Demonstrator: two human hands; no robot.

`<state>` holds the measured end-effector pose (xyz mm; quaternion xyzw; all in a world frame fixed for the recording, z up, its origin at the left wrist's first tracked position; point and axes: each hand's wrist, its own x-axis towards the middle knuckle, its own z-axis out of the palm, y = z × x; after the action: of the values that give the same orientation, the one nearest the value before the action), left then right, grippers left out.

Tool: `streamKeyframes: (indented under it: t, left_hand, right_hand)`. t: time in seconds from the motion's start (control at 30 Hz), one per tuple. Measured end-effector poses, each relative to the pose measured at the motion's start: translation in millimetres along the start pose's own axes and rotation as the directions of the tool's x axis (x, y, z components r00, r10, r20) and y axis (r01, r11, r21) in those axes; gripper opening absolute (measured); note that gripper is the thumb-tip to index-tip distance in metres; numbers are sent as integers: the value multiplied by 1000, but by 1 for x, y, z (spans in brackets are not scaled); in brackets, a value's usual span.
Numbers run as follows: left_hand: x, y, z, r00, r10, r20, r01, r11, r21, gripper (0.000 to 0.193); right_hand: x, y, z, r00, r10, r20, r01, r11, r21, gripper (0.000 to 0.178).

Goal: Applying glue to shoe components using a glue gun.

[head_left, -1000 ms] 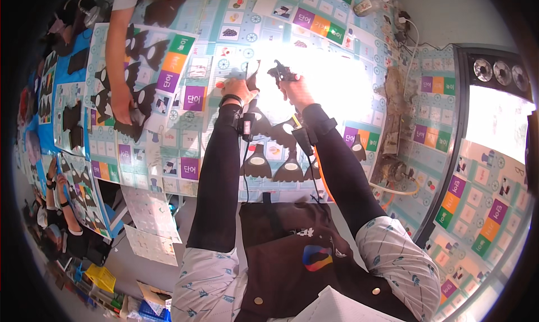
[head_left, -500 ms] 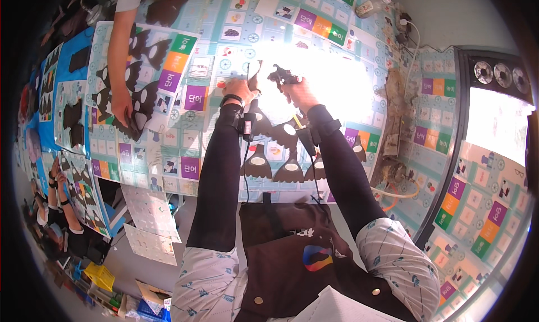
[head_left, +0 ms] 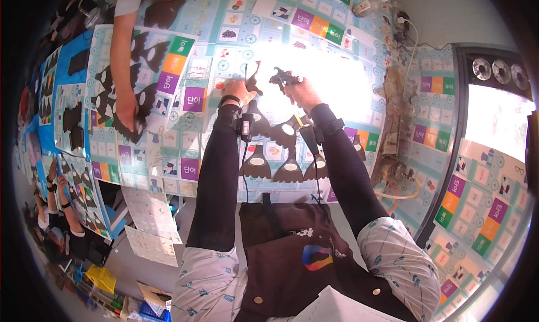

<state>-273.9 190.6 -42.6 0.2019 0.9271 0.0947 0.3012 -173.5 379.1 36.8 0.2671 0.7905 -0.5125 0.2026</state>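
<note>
My left hand (head_left: 238,90) is closed around the edge of a dark brown flat piece (head_left: 254,79), held up above the table. To its right my right hand (head_left: 304,93) grips another dark piece (head_left: 285,79) with a jagged outline; strong glare washes out part of that hand. Below the hands lie several dark bell-shaped pieces with scalloped edges and pale ovals, such as a bell-shaped piece (head_left: 257,166) near the front edge. Black sleeves cover my forearms, and each wrist bears a strapped device with a cable.
A patterned sheet covers the table (head_left: 146,173). At left, a co-worker's hand (head_left: 127,109) touches dark pieces on a printed board (head_left: 175,63). A clear jar (head_left: 369,6) stands at the far right. Farther left, more people work; a yellow basket (head_left: 100,277) sits below.
The co-worker's hand shifts slightly over the dark pieces at left. My hands stay almost in place, still holding their pieces, with only a small tilt in the held pieces.
</note>
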Motion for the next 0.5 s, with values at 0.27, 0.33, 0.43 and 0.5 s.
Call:
streamKeyframes:
  t: [0.27, 0.33, 0.43, 0.5]
  left_hand:
    - [-1, 1, -2, 999, -22, 43, 24, 999, -31, 55]
    - [-2, 2, -4, 998, -36, 47, 37, 999, -16, 56]
    - [-2, 3, -5, 997, -50, 50, 50, 999, 0, 57]
    - [-2, 3, -4, 997, -58, 46, 58, 998, 3, 57]
  right_hand:
    - [2, 0, 1, 995, 92, -38, -85, 986, 143, 13]
    - [8, 8, 2, 993, 98, -72, -86, 985, 150, 11]
    - [11, 24, 4, 992, -88, -86, 73, 985, -159, 10]
    - [12, 28, 5, 972, -228, -49, 212, 952, -218, 11]
